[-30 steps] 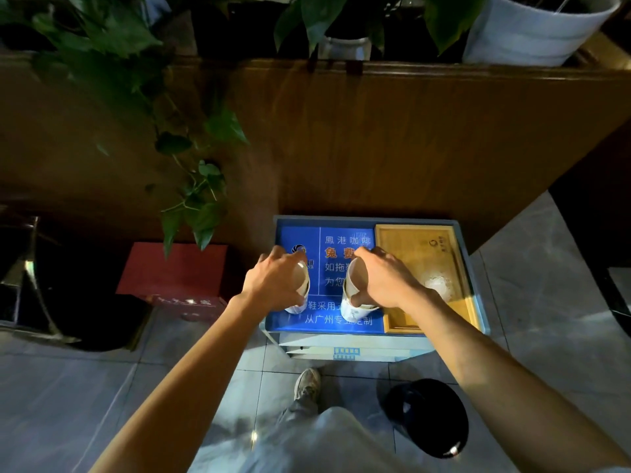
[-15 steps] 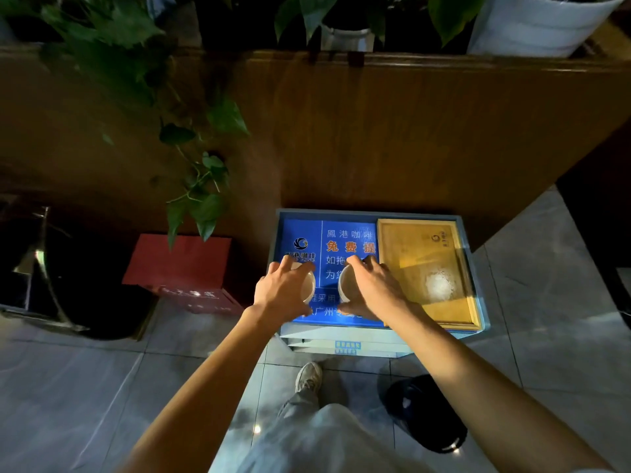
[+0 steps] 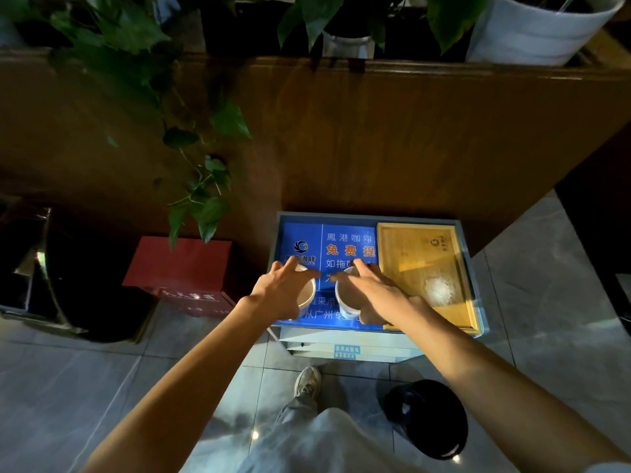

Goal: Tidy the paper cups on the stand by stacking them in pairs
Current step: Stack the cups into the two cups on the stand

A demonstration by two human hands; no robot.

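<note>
Two white paper cups stand upright, side by side, on the blue printed top of the small stand (image 3: 300,233). The left cup (image 3: 308,297) sits under my left hand (image 3: 283,288), whose fingers are spread and stretched forward over its rim. The right cup (image 3: 344,300) is partly covered by my right hand (image 3: 375,291), fingers also extended and apart. Neither hand wraps around its cup. Whether each cup is single or a stacked pair cannot be told.
A shallow wooden tray (image 3: 420,247) fills the stand's right half. A wooden partition (image 3: 375,131) with potted plants rises behind. A red box (image 3: 181,268) and a dark bin (image 3: 85,285) sit left, a black round bin (image 3: 430,418) near my feet.
Both hands held tilted cups a second ago. The cups have since been set upright on the blue top, and the fingers of both hands have opened and spread.
</note>
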